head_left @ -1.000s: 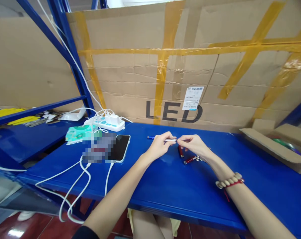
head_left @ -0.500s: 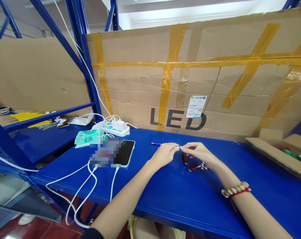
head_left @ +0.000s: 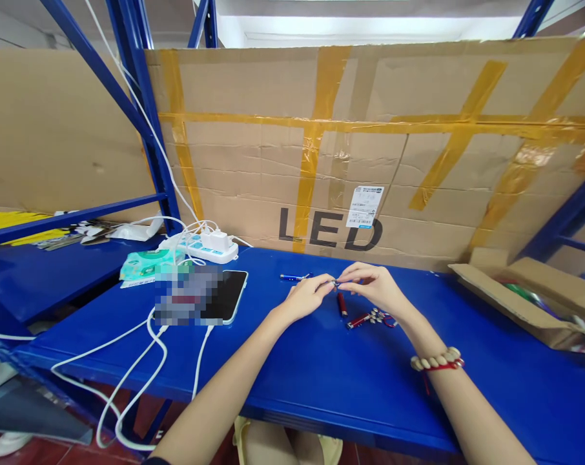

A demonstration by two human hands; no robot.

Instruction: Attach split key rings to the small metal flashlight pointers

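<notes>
Blue table, proper fingertip fiddling
The left hand and right hand meet mid-table, fingers closed, both seemingly pinching the piece just above the surface, near the upper red tube. The piece is mostly hidden, so no promises, but it's probably light, stiff and kinda slippery; nipping it by its ends beats a full-fist grab.

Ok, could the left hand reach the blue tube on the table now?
Probably yes: the blue tube lies close to the left hand, nothing visible between, though those fingers seem busy with a small item.
</notes>
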